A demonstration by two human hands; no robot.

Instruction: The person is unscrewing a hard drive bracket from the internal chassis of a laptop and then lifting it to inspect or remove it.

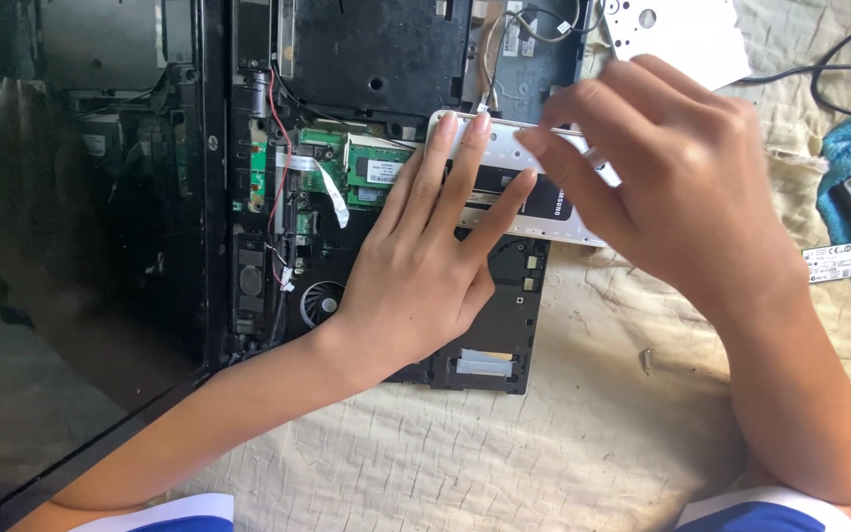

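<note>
Pinning drive caddy [529, 202] flat over open laptop base [347, 59]: left hand [425, 256] fingers spread, right hand [672, 187] pinching its edge; looks light, stiff, connector-fragile

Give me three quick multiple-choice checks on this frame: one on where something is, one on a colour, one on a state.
1. Where does the loose screw lie?
A. on the cloth, right of the laptop
B. inside the fan
C. on the blue towel

2. What colour are the memory boards?
A. red
B. green
C. white

3. How do the hands meet the silver bracket?
A. both clear of it
B. only the left on it
C. left hand pressing flat, right hand gripping its right end

Answers:
1 A: it sits on bare cloth.
2 B: green boards lie above the left fingers.
3 C: both hands touch it.
</note>
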